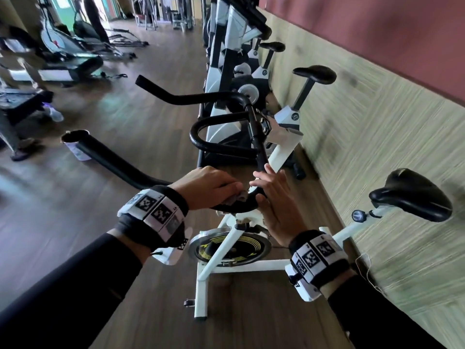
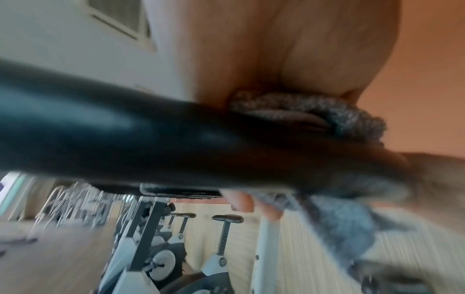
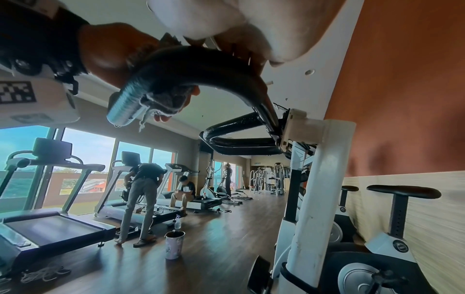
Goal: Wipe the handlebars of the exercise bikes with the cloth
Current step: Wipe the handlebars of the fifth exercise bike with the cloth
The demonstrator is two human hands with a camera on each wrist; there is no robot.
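The nearest white exercise bike's black handlebar (image 1: pixel 120 162) runs left to a bare metal end and bends upward in the middle. My left hand (image 1: pixel 221 190) grips a grey cloth (image 1: pixel 239 196) wrapped round the near bend of that bar. In the left wrist view the cloth (image 2: pixel 314 113) is bunched between palm and bar (image 2: pixel 125 129), with fingertips (image 2: pixel 241 201) curled underneath. My right hand (image 1: pixel 264 180) lies with straight fingers against the bar just right of the cloth. From below, the right wrist view shows the bend (image 3: pixel 201 65) and the cloth (image 3: pixel 168 99) hanging frayed.
The bike's saddle (image 1: pixel 412 195) and a wood-panelled wall (image 1: pixel 377 122) are on the right. More bikes (image 1: pixel 236 71) line the wall ahead. A cup (image 3: pixel 174 244) and a spray bottle (image 3: pixel 178 222) stand on the floor at left, near treadmills (image 3: pixel 50 228) and people (image 3: pixel 141 199).
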